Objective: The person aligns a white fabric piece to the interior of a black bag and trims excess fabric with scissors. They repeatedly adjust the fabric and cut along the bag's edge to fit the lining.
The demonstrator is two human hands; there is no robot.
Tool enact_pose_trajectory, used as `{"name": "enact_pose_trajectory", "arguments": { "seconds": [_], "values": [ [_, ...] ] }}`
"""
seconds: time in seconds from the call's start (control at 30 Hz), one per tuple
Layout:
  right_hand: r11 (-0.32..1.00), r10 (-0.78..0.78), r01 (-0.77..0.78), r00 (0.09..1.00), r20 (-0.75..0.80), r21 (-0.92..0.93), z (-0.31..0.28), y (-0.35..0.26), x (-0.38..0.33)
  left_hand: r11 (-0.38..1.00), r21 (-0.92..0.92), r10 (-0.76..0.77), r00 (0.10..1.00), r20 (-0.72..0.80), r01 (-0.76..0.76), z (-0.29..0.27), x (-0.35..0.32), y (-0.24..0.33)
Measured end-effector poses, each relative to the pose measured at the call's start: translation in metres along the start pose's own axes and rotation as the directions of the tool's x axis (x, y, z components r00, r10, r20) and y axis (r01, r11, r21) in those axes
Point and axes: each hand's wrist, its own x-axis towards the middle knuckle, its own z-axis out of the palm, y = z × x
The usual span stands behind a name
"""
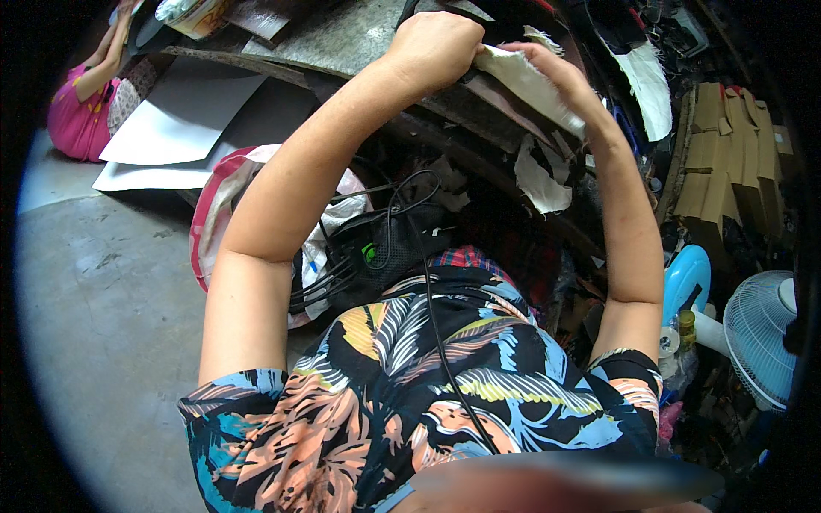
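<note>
At the near edge of a worn work table (342, 43), both my arms are stretched forward. My left hand (438, 50) is closed in a fist, at the left end of a white strip of cloth with frayed edges (526, 84). My right hand (560, 75) curls over the same strip, fingers pointing left toward the left hand. The strip runs slanting down to the right, under my right palm and wrist. The fingertips of my left hand are hidden behind the fist. A dark thing, too cut off to name, shows just beyond it.
Ragged white scraps (540, 179) hang below the table edge. A black bag with cables (368, 252) lies before my lap. Large white sheets (184, 120) are at left, near a person in pink (77, 124). Flattened cardboard (727, 154) and a fan (761, 338) stand at right.
</note>
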Motion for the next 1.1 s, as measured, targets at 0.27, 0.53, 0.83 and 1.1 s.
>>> {"name": "enact_pose_trajectory", "arguments": {
  "seconds": [0.27, 0.53, 0.83, 1.1],
  "values": [
    [0.976, -0.047, 0.086, 0.980, -0.192, 0.201, 0.007, 0.019, 0.015, 0.985, -0.172, -0.028, 0.993, -0.115, 0.008, -0.018, -0.013, 0.003],
    [0.971, -0.121, 0.162, 0.968, -0.222, 0.176, 0.018, 0.014, 0.008, 0.989, -0.110, 0.100, 0.995, -0.027, -0.102, -0.023, -0.004, 0.017],
    [0.947, -0.258, 0.193, 0.933, -0.249, -0.258, 0.022, 0.014, 0.004, 0.929, -0.369, 0.014, 0.999, -0.035, -0.026, -0.031, -0.017, -0.002],
    [0.970, -0.229, 0.196, 0.937, -0.265, -0.144, 0.020, 0.013, 0.007, 0.947, -0.319, -0.059, 0.996, -0.074, 0.033, -0.020, -0.018, 0.008]
  ]
}}
